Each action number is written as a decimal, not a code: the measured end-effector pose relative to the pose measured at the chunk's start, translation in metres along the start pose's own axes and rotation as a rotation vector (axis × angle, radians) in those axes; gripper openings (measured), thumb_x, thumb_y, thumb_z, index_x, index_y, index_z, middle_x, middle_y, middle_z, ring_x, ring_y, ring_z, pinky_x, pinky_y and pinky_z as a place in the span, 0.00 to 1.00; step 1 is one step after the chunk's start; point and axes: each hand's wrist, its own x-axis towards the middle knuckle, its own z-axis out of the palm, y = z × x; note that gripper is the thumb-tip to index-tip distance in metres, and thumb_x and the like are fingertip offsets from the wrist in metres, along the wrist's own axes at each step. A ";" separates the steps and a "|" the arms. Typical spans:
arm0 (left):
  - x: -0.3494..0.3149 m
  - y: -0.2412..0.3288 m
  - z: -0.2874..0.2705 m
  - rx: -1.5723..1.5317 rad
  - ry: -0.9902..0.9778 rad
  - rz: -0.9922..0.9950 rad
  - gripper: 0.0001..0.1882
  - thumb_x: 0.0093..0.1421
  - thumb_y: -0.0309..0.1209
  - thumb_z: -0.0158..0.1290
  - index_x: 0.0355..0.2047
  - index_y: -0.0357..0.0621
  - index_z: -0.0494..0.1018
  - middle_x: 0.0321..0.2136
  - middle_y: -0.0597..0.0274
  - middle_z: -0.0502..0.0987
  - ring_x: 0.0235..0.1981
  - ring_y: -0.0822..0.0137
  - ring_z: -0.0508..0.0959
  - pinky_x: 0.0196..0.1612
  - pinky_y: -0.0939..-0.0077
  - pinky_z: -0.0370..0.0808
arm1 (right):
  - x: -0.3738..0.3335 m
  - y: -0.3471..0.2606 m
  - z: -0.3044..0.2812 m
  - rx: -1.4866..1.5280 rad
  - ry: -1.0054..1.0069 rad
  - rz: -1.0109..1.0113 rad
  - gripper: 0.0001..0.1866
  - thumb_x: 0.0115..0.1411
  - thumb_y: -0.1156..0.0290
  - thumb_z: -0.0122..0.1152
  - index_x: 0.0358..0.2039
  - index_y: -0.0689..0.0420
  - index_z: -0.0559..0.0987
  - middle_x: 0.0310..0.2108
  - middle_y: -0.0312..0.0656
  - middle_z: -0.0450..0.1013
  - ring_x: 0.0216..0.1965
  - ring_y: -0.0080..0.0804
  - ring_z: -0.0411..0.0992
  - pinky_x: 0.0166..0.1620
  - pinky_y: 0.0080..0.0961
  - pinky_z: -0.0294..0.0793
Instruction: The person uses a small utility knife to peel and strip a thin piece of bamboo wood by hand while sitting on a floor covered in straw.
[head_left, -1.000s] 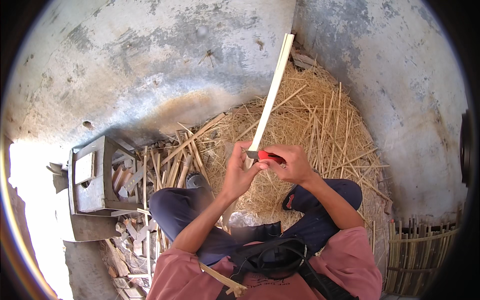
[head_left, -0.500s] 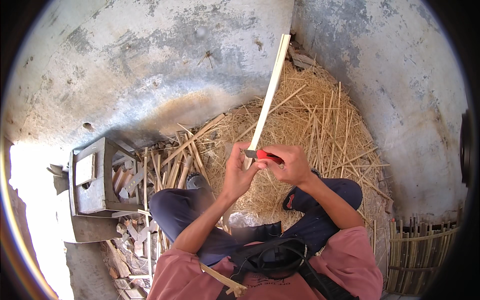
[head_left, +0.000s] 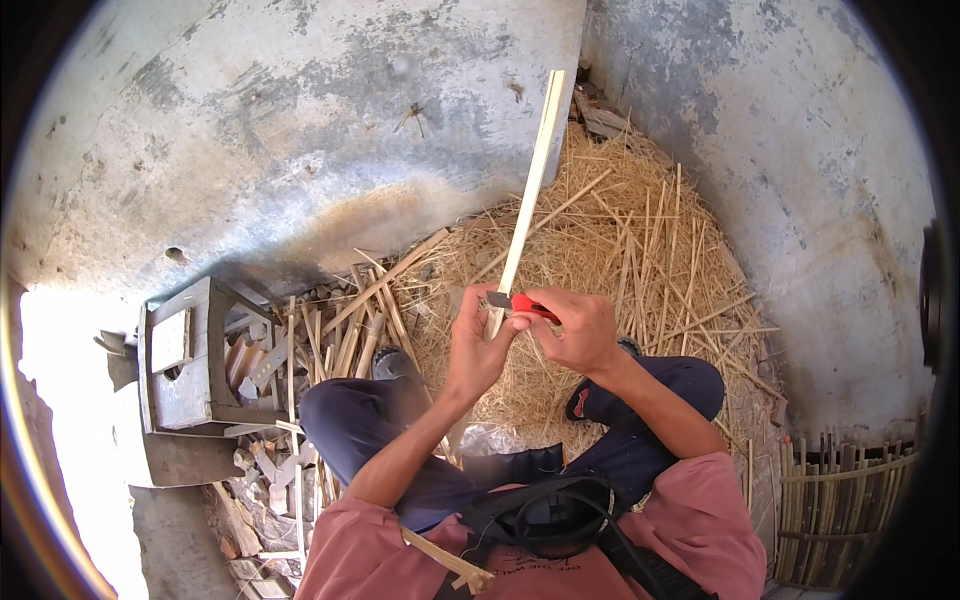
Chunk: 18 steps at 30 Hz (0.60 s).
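At the lower middle of the frame, dark lettering is printed on the pink shirt (head_left: 695, 500), partly covered by black straps (head_left: 640, 560). Near the centre, the right hand (head_left: 585, 332) is closed around the red handle of a knife (head_left: 540, 309), much of which its fingers hide. The left hand (head_left: 474, 345) pinches a pale strip (head_left: 532, 190) close to its lower end, with the dark blade lying across the strip at the fingers. The strip rises to the upper middle; its lower tip is hard to make out between the hands.

Straw-coloured shavings (head_left: 560, 240) and loose sticks (head_left: 365, 320) cover the floor around the seated person's legs. Grey walls (head_left: 330, 120) with flaking paint meet at upper centre. A wooden frame (head_left: 205, 350) stands at left, beside a glaring, washed-out opening. At lower right, upright slats (head_left: 840, 510) run into the dark rim.
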 end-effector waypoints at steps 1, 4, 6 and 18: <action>0.000 -0.006 0.000 0.054 0.026 0.032 0.20 0.68 0.28 0.64 0.53 0.40 0.65 0.36 0.62 0.82 0.36 0.79 0.79 0.35 0.81 0.74 | 0.000 0.000 0.001 -0.014 0.016 -0.003 0.15 0.60 0.62 0.73 0.41 0.59 0.85 0.30 0.46 0.82 0.26 0.41 0.81 0.28 0.32 0.77; -0.001 -0.006 0.002 0.107 0.061 0.030 0.20 0.68 0.30 0.64 0.51 0.39 0.66 0.34 0.61 0.83 0.33 0.78 0.79 0.33 0.79 0.74 | 0.001 -0.001 0.000 -0.024 0.029 0.002 0.14 0.59 0.63 0.73 0.41 0.59 0.85 0.31 0.46 0.82 0.26 0.41 0.81 0.28 0.32 0.77; -0.001 0.000 0.003 0.141 0.041 -0.020 0.20 0.68 0.30 0.63 0.52 0.40 0.65 0.37 0.60 0.82 0.35 0.77 0.79 0.36 0.79 0.75 | 0.003 0.002 -0.002 0.001 0.017 -0.008 0.14 0.59 0.64 0.73 0.41 0.59 0.85 0.31 0.46 0.82 0.27 0.40 0.82 0.29 0.32 0.78; 0.005 0.011 -0.012 0.433 -0.066 -0.018 0.20 0.65 0.33 0.67 0.50 0.38 0.72 0.35 0.61 0.82 0.36 0.73 0.79 0.41 0.74 0.76 | 0.006 0.021 -0.007 0.104 -0.090 -0.061 0.12 0.56 0.69 0.73 0.40 0.59 0.86 0.32 0.45 0.83 0.26 0.42 0.81 0.29 0.31 0.78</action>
